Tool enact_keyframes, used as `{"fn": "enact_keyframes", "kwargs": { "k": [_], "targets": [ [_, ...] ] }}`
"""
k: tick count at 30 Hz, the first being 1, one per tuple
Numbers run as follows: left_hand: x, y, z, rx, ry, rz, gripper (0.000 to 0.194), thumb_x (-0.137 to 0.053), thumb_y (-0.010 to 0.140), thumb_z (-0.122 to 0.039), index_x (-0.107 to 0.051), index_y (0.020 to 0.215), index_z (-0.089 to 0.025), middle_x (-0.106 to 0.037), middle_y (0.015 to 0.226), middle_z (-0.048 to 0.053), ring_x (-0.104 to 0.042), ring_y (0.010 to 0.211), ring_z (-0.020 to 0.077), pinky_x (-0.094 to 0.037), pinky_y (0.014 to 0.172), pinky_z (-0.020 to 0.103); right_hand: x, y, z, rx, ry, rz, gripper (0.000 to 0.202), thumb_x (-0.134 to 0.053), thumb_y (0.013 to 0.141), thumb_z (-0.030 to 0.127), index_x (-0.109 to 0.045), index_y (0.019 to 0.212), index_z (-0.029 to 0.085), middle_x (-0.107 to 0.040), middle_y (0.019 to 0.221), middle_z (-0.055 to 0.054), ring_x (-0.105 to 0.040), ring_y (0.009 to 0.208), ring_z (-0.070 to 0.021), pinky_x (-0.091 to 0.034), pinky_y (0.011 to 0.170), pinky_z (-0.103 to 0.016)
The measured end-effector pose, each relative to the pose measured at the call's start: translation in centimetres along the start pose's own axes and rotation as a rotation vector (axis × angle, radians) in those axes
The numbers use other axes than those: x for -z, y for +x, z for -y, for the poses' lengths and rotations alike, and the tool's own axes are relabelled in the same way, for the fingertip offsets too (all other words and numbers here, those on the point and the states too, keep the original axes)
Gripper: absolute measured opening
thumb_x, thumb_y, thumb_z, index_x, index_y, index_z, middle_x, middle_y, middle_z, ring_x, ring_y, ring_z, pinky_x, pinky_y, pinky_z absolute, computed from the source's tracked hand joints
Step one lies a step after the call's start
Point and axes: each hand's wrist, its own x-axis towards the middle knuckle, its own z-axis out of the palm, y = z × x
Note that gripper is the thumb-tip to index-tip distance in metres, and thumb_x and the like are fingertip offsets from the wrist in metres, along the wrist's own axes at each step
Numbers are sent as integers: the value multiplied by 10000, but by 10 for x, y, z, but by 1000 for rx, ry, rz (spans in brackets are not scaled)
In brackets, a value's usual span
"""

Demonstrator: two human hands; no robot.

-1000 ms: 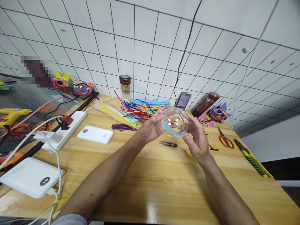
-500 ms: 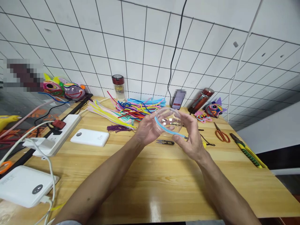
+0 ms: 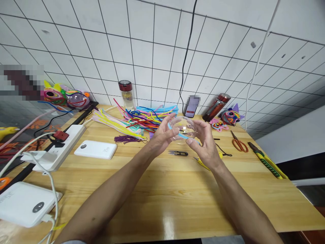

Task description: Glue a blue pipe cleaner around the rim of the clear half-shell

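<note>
Between my two hands is a clear plastic ball [image 3: 186, 124], held above the table. A light blue pipe cleaner [image 3: 183, 136] runs across its near side. My left hand [image 3: 165, 134] is closed round the ball's left side, its thumb on the blue strip. On the right side, my right hand [image 3: 204, 142] grips the ball, with its thumb near the strip's right end. Black thread snips [image 3: 178, 153] lie on the table just below the ball. A yellow-handled tool [image 3: 202, 163] shows partly behind my right wrist.
Behind the hands lies a heap of colourful pipe cleaners [image 3: 144, 118]. At the right are orange scissors [image 3: 239, 144] and green-yellow pliers [image 3: 265, 161]. A power bank [image 3: 95, 149] and a power strip [image 3: 66, 144] lie left. A glass bottle [image 3: 127, 95], phone [image 3: 192, 106] and thermos [image 3: 217, 107] stand by the wall.
My left thumb has moved over the front of the ball onto the blue pipe cleaner. The ball has turned slightly, and the yellow tool by my right wrist shows more.
</note>
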Motion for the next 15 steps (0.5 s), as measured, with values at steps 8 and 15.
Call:
{"fn": "enact_keyframes", "kwargs": {
  "k": [8,15],
  "targets": [
    [5,1,9,-25,15,78,971,-1039,647,-647,-634,1453,-286,-609,1619,152,-654,1441,375,-589,1147,513,0,1,-1,-24,15,-25,652,-806,939,637,-488,1411,318,-623,1599,-152,-612,1481,-346,-567,1155,-555],
    [4,1,12,-40,137,43,959,-1049,682,-429,-569,1504,-311,-530,1682,140,-581,1517,384,-556,1189,530,0,2,0,-75,34,-26,613,-809,930,620,-492,1368,332,-635,1582,-140,-642,1435,-341,-568,1128,-554]
  ]
}}
